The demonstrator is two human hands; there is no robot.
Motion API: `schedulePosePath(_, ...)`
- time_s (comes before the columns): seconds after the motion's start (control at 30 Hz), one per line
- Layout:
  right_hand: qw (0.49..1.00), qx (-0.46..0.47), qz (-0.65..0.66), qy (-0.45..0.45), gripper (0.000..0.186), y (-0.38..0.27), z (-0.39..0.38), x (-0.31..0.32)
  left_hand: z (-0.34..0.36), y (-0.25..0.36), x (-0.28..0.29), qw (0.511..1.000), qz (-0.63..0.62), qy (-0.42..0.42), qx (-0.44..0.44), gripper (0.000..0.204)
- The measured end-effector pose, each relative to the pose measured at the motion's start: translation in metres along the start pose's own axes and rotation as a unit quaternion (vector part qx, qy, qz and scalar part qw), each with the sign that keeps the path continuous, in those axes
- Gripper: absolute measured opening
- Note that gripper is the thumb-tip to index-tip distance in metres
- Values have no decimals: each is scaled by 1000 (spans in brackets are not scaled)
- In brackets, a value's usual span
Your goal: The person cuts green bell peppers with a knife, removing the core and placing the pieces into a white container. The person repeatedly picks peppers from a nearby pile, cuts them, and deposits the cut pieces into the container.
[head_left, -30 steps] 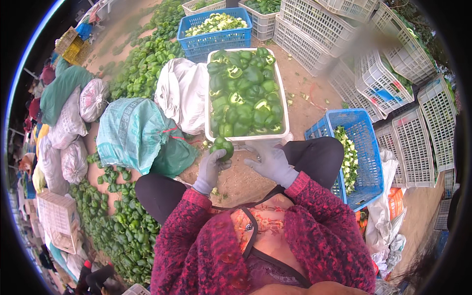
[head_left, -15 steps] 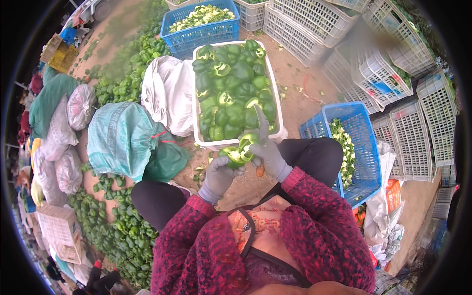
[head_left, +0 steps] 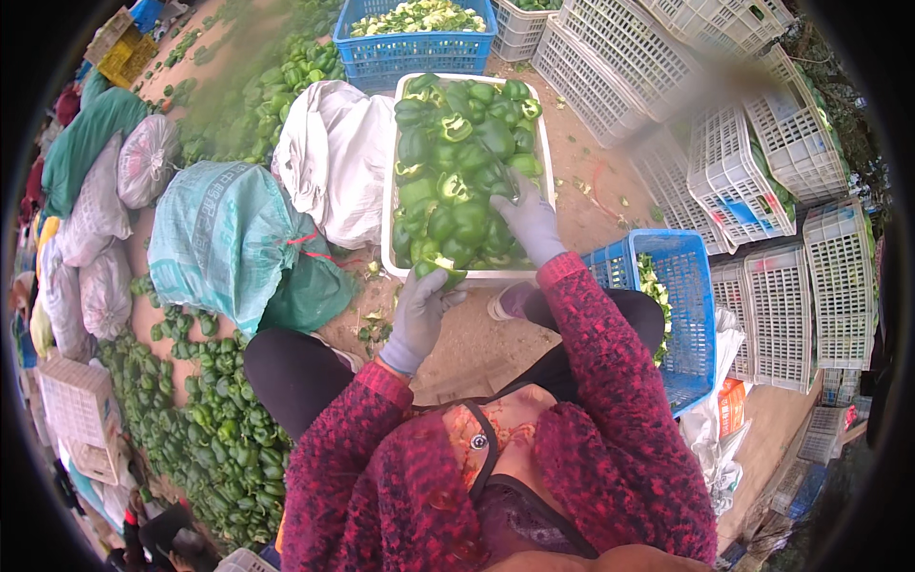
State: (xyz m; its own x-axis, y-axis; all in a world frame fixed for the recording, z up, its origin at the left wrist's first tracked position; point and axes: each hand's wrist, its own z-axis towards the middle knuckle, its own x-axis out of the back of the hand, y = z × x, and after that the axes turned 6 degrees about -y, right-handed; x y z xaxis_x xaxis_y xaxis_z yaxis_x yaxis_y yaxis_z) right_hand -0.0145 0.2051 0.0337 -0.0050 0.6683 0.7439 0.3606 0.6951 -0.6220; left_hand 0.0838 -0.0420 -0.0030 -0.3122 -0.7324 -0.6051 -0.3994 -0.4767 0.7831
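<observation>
Two gloved hands, left hand gripping pepper at crate edge

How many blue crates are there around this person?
2. One blue crate stands at the top, beyond the white tray of green peppers; the other blue crate sits by the person's right leg. More may be hidden among the stacked white crates.

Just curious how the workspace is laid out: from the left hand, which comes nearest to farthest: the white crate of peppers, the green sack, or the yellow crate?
1. White crate, just ahead of left hand.
2. Green sack, to its left.
3. Yellow crate, far upper left.
</observation>
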Motion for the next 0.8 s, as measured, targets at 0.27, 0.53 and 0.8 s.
schedulePosePath(0.27,943,73,317,-72,58,21,-92,25,5,4,3,978,171,-120,-30,69)
schedulePosePath(0.53,953,51,201,-220,69,6,-163,21,-29,40,-46,981,93,-162,47,70)
schedulePosePath(0.8,965,161,-58,-198,62,-6,-165,31,-30,36,-65,982,134,-131,33,48)
